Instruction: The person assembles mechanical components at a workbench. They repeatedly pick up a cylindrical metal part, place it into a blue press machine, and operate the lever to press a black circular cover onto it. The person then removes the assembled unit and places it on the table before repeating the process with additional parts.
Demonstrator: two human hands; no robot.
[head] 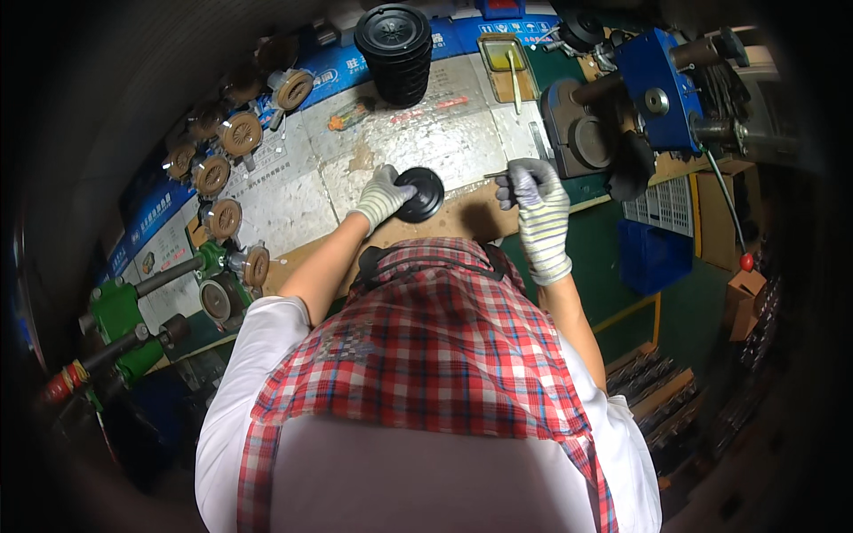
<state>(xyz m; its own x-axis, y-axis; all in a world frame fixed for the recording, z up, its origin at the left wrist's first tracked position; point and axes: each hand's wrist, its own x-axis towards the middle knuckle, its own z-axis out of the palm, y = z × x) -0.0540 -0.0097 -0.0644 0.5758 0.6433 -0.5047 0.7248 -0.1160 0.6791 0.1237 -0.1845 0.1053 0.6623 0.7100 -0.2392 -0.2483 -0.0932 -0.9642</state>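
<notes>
My gloved left hand [383, 198] grips the left side of a round black disc [424, 194] at the front edge of the cardboard-covered bench [320, 206]. To the right, my gloved right hand [535, 193] is curled around a small dark object whose kind I cannot tell. A thin dark tip [494, 175] sticks out leftward from those fingers. Farther back stands a tall stack of black round parts [393, 56], with a ribbed disc on top.
Several brown-faced round assemblies [240, 133] line the bench's left side. A green press [123, 316] stands at left, a blue arbor press [656, 93] at right. Near it lies a tray [496, 73] with yellowish grease and a brush [514, 83]. A blue bin [654, 256] sits below, right.
</notes>
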